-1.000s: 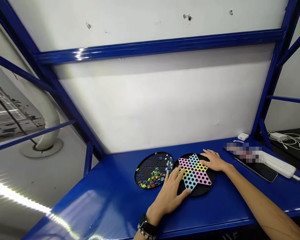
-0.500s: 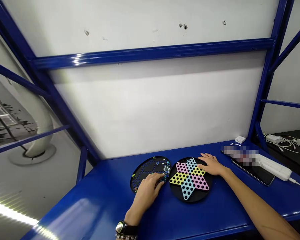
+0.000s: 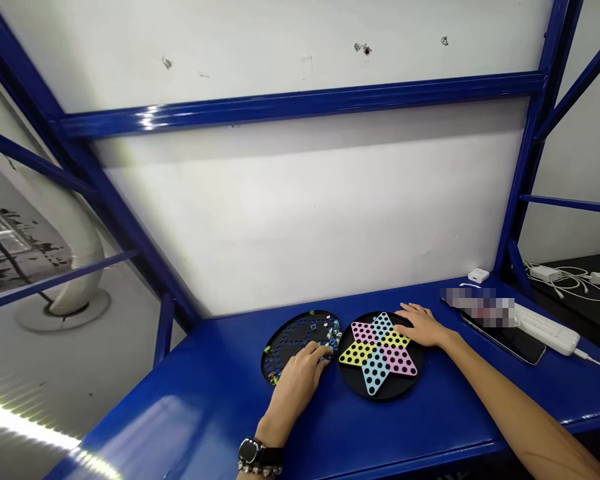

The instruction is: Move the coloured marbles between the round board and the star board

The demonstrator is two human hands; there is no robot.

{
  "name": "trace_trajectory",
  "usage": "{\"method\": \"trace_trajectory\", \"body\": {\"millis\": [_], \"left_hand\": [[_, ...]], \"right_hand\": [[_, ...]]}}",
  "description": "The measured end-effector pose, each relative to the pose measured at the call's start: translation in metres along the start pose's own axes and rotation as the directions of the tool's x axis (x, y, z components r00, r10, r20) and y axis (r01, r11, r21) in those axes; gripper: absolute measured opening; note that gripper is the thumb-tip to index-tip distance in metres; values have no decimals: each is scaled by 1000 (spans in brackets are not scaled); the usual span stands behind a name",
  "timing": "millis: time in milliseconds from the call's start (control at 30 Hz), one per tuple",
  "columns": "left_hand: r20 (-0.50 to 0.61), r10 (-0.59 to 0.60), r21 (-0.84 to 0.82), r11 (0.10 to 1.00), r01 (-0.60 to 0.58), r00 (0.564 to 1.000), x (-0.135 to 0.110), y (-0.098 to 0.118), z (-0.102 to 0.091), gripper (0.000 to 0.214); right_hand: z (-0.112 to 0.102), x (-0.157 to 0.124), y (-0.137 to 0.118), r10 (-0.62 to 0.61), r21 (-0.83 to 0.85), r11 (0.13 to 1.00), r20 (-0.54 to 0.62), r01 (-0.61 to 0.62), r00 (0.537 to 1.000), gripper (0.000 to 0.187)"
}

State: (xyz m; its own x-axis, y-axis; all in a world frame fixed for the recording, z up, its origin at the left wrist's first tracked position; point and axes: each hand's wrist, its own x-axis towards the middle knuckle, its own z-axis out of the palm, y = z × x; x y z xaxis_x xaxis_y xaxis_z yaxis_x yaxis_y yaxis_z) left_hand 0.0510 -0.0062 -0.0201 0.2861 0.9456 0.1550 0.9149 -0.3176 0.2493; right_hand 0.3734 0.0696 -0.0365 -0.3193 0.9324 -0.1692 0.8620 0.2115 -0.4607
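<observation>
A round black Chinese checkers board [image 3: 405,383] with a pink, yellow and pale-blue star lies on the blue table. My right hand [image 3: 421,325] rests at its upper right edge, fingers stretched out along the rim and thumb over the star. Left of the board is a round black tray [image 3: 286,347] with blue-ringed holes. Glass marbles [image 3: 333,333] lie bunched at its right side, with a few more along its rim. Over the tray's lower right part, my left hand [image 3: 304,370] has its fingers curled down among the marbles. Its fingertips are partly hidden, as is whatever they pinch.
On the right of the table [image 3: 220,400] lie a dark phone [image 3: 510,339], a white power strip [image 3: 547,329] and a small white case [image 3: 479,275]. Blue metal frame bars [image 3: 300,105] cross the white wall behind. White cables [image 3: 570,280] lie on a black surface at far right.
My left hand has shifted slightly up and right over the tray, its wrist turned a little. My right hand stays at the board's edge. The view has tilted slightly.
</observation>
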Motion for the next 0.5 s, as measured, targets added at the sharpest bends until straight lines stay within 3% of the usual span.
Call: {"method": "trace_trajectory", "body": {"millis": [133, 233, 367, 500], "left_hand": [[-20, 5, -24, 1000, -5, 1000, 0, -4, 2, 26], [-84, 9, -140, 990, -21, 996, 0, -3, -2, 22], [-164, 0, -320, 946, -54, 986, -1, 20, -7, 22], [-103, 78, -419, 901, -115, 992, -4, 47, -2, 20]], "right_hand": [[1, 1, 2, -4, -3, 1000, -5, 4, 1000, 77], [1, 1, 3, -9, 5, 1000, -4, 9, 1000, 77], [1, 1, 2, -5, 4, 1000, 0, 5, 1000, 78], [0, 0, 1, 0, -10, 1000, -1, 0, 1000, 78]]}}
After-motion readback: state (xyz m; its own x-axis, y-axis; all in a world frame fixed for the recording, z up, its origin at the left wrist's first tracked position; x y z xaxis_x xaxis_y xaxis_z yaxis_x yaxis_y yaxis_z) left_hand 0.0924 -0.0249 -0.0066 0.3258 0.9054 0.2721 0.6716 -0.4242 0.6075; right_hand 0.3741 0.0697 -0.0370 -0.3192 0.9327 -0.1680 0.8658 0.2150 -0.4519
